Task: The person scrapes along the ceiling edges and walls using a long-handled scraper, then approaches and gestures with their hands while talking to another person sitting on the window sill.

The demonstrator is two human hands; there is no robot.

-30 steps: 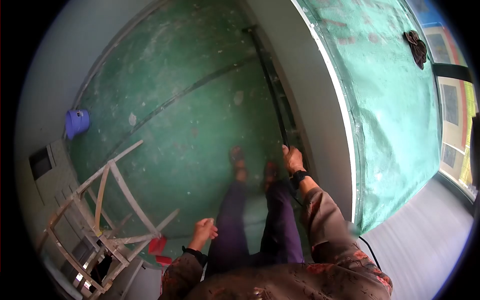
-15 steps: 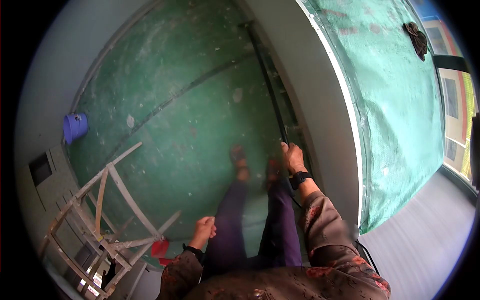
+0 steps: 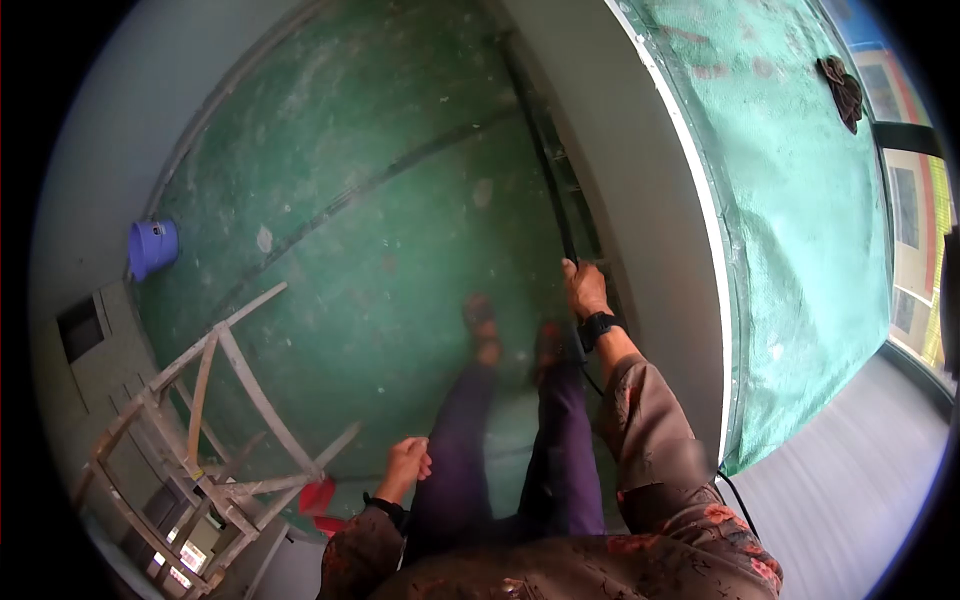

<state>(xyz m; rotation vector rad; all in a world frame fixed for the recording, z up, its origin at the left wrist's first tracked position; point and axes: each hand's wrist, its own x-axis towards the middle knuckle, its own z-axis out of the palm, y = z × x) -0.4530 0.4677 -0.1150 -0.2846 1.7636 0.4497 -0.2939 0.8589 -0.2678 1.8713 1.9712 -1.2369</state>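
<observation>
My right hand (image 3: 588, 288) is wrapped round a long black pole (image 3: 545, 165), whose far end reaches along the foot of the right wall on the green floor (image 3: 400, 230). A black band circles that wrist. My left hand (image 3: 408, 462) hangs near my left thigh with its fingers curled together; whether anything is inside them is hidden. No object touches it from outside. Below it, the left wrist also wears a black band.
A paint-spattered wooden stand (image 3: 255, 385) is at the lower left, with a red object (image 3: 317, 495) beside its leg. A purple bucket (image 3: 153, 249) is by the left wall. Green sheeting (image 3: 800, 260) covers the ledge at right, with a dark cloth (image 3: 840, 95) on it.
My right hand has moved slightly forward with the pole. My left hand has stayed nearly still.
</observation>
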